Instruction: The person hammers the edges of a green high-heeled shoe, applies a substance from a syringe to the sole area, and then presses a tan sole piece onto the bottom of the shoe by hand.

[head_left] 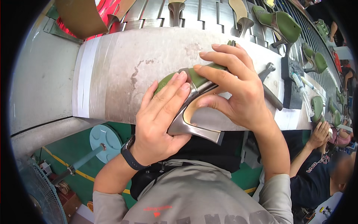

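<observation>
A high-heeled shoe (182, 126) on a green shoe last (198, 79) is tilted on its side above the near part of the worktable. Its shiny metallic heel points to the lower right, and the tan sole faces right. My left hand (158, 112) presses on the heel end, fingers laid over the strap and green last, with its thumb side beside the heel. My right hand (242, 89) grips the front part, its fingers bent over the last and its thumb at the sole side. The toe is partly hidden behind the right fingers.
A hammer (273, 95) and a black block (292, 89) with several pens (302, 89) lie right of my hands. A slatted metal conveyor (209, 15) behind carries several similar shoes (281, 26). A co-worker's hands (320, 134) hold a shoe at the right. A fan (41, 190) stands lower left.
</observation>
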`<state>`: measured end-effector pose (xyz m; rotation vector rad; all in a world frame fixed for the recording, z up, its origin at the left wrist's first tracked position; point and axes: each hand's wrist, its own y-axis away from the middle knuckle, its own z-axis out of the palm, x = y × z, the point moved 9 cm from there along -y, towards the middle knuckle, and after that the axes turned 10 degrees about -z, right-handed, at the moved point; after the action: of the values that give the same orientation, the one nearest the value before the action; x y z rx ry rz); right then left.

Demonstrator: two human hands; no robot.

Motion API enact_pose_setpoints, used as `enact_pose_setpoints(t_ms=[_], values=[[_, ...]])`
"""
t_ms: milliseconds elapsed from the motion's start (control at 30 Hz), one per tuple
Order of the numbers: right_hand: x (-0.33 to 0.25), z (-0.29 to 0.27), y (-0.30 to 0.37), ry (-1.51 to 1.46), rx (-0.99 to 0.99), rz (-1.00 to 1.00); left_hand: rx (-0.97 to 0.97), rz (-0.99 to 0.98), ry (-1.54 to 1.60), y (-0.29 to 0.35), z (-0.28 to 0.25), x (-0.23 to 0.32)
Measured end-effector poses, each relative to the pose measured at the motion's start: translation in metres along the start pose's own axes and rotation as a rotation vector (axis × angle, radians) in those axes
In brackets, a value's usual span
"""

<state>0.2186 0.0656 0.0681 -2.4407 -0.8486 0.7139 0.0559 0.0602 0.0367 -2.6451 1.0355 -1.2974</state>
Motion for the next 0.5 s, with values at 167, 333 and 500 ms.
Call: enact_pose_setpoints(t_ms=[167, 333, 500], values=[[-0.001, -0.001, -0.002, 0.009, -0.059, 0.017, -0.004, -0.023, 0.011, 0.001, 0.004, 0.0], [0.002, -0.004, -0.017, -0.055, -0.181, 0.181, 0.031, 0.039, -0.026, 0.005, 0.011, -0.004], [0.005, 0.002, -0.027, -0.056, -0.208, 0.141, 0.123, 0.141, -0.16, 0.008, 0.014, -0.01]])
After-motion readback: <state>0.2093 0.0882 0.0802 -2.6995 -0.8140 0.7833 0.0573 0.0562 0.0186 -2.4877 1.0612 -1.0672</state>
